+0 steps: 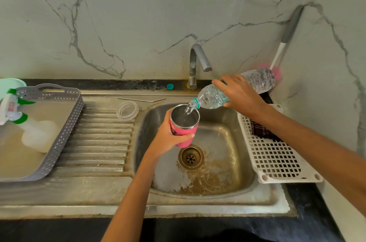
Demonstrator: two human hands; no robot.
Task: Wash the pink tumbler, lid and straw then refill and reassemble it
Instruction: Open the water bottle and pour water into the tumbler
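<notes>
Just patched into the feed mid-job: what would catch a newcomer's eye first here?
The pour, dead centre: the right hand tilts a clear water bottle so water runs into the open pink tumbler, which the left hand holds over the sink basin. Next, the clear lid and the metal straw lying apart on the drainboard side, left of the basin, not yet refitted.

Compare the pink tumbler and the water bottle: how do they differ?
The tumbler is pink and opaque; the bottle is clear plastic. The tumbler is near upright in the left hand; the bottle is tipped mouth-down in the right hand. The tumbler takes in water; the bottle pours it. Both are over the sink.
</notes>
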